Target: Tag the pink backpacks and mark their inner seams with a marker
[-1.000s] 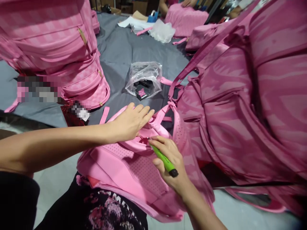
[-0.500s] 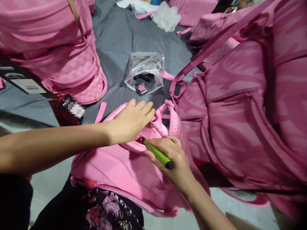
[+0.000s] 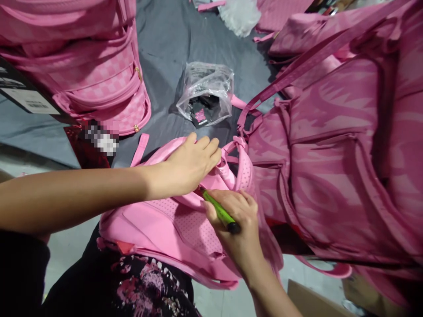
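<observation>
A pink backpack (image 3: 145,229) lies over my lap and the table edge, its dotted back panel and straps facing up. My left hand (image 3: 194,163) has its fingers curled over the upper part of the backpack, pressing or gripping the fabric; the fingertips are partly hidden. Just below it, my right hand (image 3: 233,215) is closed around a green pen-shaped tool (image 3: 220,210) with a black end. The tool's thin dark tip points into a fold of the backpack beside my left hand, and its exact kind cannot be made out.
Beyond the backpack, a clear plastic bag (image 3: 211,79) holds black tags on the grey cloth (image 3: 161,57). A checkered pink backpack (image 3: 109,75) with tags stands at left. Larger patterned pink backpacks (image 3: 330,97) crowd the right. Crumpled white plastic (image 3: 239,17) lies at the back.
The view has shifted slightly. My left hand's fingers look more curled over the backpack. My right hand keeps the green tool at the same fold, its tip now a little deeper in shadow.
</observation>
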